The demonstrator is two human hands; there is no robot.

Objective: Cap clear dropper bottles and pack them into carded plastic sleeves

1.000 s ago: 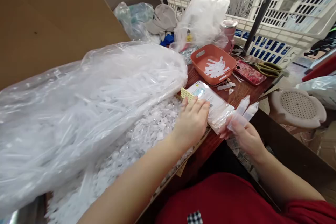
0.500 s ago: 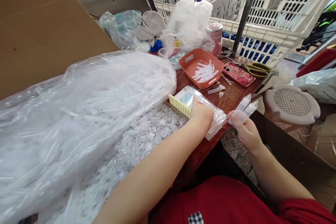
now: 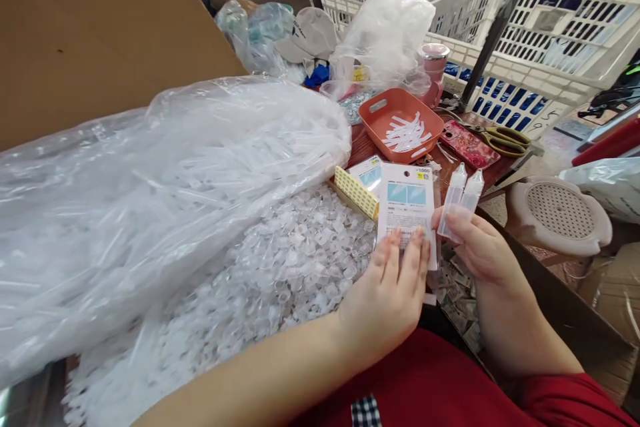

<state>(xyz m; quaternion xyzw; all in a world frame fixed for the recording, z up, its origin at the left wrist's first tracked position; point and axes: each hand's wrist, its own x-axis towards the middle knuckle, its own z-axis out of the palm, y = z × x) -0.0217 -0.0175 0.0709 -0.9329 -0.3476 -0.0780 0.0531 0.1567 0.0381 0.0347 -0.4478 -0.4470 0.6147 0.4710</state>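
My left hand [image 3: 387, 287] has its fingers laid across the front of a printed card [image 3: 406, 207] in a clear bag, its thumb hidden behind. The card is white with blue panels and stands tilted up towards me. Pinched in my right hand [image 3: 480, 247] are two small translucent plastic bottles [image 3: 460, 203] with pointed tips, side by side and upright. Their lower ends are close to the card's right edge; whether they touch it I cannot tell. Another printed card [image 3: 369, 172] lies behind, beside a yellow dotted strip [image 3: 356, 192].
Small clear caps [image 3: 305, 253] lie heaped at the left, below a large plastic bag [image 3: 240, 147] of clear pieces. An orange tray [image 3: 373, 121] with white strips, a phone [image 3: 470, 145], scissors [image 3: 505, 140] and a pink tumbler [image 3: 434, 70] stand behind. A stool [image 3: 557, 217] is at the right.
My left hand has drawn back from the cards on the table and now has one bagged card raised before me. My right hand keeps the two bottles, turned more upright. The view has shifted slightly.
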